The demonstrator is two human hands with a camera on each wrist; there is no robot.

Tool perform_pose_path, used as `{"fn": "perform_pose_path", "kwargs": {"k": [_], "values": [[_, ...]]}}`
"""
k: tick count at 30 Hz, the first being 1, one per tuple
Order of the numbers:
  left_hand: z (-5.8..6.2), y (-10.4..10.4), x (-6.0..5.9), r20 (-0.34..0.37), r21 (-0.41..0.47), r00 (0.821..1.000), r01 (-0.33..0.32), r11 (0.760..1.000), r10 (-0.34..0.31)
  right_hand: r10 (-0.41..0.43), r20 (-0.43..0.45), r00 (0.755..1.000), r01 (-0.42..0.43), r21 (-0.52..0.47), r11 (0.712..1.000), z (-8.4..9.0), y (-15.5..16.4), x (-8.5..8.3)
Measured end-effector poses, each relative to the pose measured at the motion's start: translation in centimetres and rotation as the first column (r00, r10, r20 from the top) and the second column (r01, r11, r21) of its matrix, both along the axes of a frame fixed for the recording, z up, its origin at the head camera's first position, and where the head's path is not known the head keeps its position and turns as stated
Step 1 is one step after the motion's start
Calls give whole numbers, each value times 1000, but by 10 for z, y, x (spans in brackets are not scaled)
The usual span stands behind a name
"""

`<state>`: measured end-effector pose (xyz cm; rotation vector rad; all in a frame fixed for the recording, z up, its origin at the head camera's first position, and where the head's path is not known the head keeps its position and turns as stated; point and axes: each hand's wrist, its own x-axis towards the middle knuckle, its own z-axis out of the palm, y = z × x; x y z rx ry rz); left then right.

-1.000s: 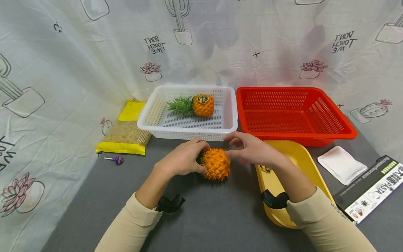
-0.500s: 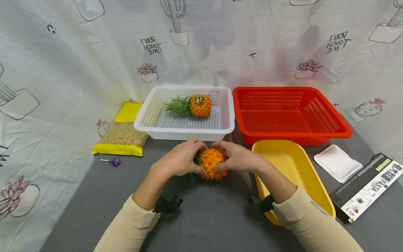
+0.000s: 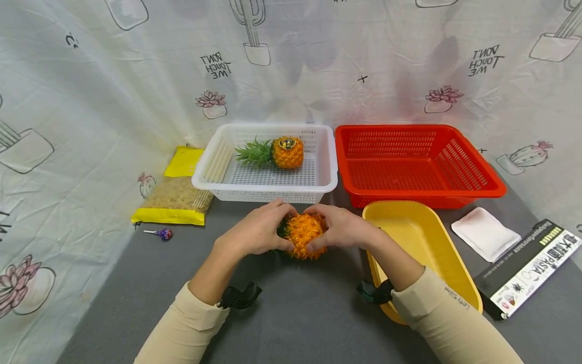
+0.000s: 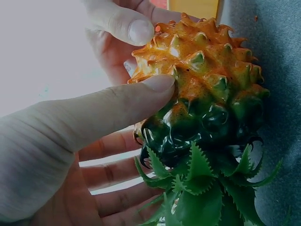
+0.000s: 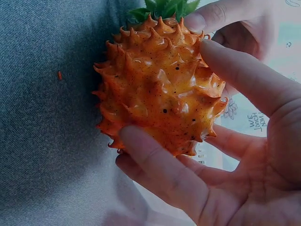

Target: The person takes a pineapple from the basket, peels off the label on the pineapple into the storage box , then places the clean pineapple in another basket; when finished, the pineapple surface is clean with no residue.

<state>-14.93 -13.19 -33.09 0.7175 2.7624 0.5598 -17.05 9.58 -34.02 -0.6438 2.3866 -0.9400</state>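
A shiny orange pineapple (image 3: 303, 237) with curved spikes lies on its side on the grey table, between both hands. Its green leaves (image 4: 197, 188) appear in the left wrist view, beside the dark green end of the fruit. My left hand (image 3: 254, 230) grips this leafy end, its thumb (image 4: 141, 99) on the near side and the fingers behind. From the right, my right hand (image 3: 343, 227) holds the orange end, thumb and fingers curled round it. The right wrist view shows the fingers (image 5: 164, 174) against the spikes. Part of the far side is hidden by the hands.
Behind the hands, a white basket (image 3: 268, 195) holds another pineapple (image 3: 288, 152), beside a red basket (image 3: 427, 194). A yellow tray (image 3: 423, 237) lies under the right forearm. Around stand a pasta bag (image 3: 175, 194), a lollipop (image 3: 164, 234), a white packet (image 3: 485, 234) and a pasta box (image 3: 527, 270).
My right hand has come in from the right and closed round the pineapple's orange end. The left hand has kept its grip. The head view has shifted slightly.
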Motion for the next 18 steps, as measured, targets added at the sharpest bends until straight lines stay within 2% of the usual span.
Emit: {"fn": "perform_pose_path", "kwargs": {"k": [9, 13, 16, 18], "values": [[-1, -5, 5, 10, 22, 1000, 4, 1000, -4, -33, -1, 999, 33, 14, 999, 0, 2, 2], [0, -7, 5, -23, 38, 1000, 9, 999, -8, -60, -4, 998, 60, 29, 998, 1, 3, 5], [1, -11, 4, -52, 76, 998, 23, 997, -19, -85, -14, 996, 86, 46, 995, 4, 4, 8], [3, -14, 3, -60, 131, 998, 33, 991, -25, -94, -25, 995, 96, 59, 994, 6, 5, 11]]}}
